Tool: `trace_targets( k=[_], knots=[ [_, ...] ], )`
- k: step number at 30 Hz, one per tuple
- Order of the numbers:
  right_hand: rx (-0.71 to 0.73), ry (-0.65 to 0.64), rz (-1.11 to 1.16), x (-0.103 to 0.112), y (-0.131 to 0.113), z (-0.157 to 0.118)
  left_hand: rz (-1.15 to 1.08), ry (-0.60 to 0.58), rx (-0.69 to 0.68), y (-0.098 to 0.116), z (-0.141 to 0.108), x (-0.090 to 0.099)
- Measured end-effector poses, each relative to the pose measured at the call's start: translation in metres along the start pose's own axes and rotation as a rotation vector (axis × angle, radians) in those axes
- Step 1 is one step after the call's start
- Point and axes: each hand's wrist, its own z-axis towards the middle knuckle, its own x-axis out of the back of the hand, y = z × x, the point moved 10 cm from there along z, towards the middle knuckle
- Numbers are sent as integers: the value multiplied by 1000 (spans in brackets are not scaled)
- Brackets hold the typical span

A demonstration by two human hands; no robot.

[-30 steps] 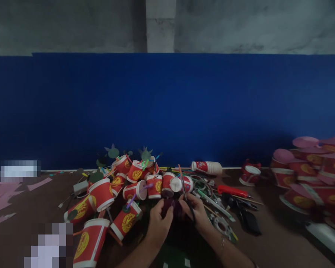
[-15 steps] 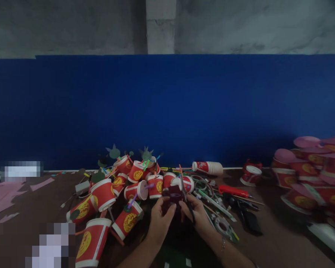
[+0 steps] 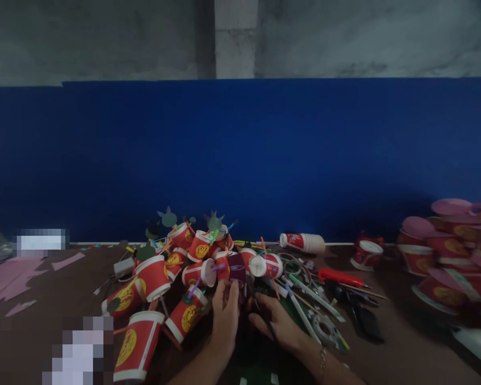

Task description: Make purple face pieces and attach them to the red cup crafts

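Note:
My left hand pinches a small dark purple piece of paper by its lower edge, upright in front of the cups. Around dark-handled scissors close the fingers of my right hand, just right of the piece. The scissor blades are dim against the background, and how far apart they stand is hard to see. Behind and left of my hands lies a heap of red and white paper cups with coloured straws and green paper cutouts.
A nested cup stack lies behind. To the right are a red-handled tool, a tape roll, straws and cups with pink discs. Pink paper lies left. A blue panel stands behind the table.
The purple piece and my left hand have shifted left and slightly up. My right hand with the scissors has moved lower, away from the piece. The whole view has shifted slightly.

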Motion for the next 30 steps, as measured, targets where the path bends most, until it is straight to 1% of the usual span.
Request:
trace_targets(
  k=[2, 5, 11, 16, 23, 30],
  knots=[
    [-11, -26, 4, -4, 2, -1, -39, -4, 22, -1, -1, -2],
    [-27, -12, -15, -2, 8, 0, -59, -37, 39, 1, -3, -7],
    [-39, -9, -40, -1, 12, 1, 4, -106, -13, 5, -3, -13],
    [-54, 10, -79, 1, 13, 0, 12, -126, -28, 2, -2, -14],
    [-52, 8, -34, 2, 15, 0, 31, -141, -25, -1, -1, -14],
    [-51, 17, -28, 1, 10, 0, 19, -140, -7, 0, -3, -15]
  ],
)
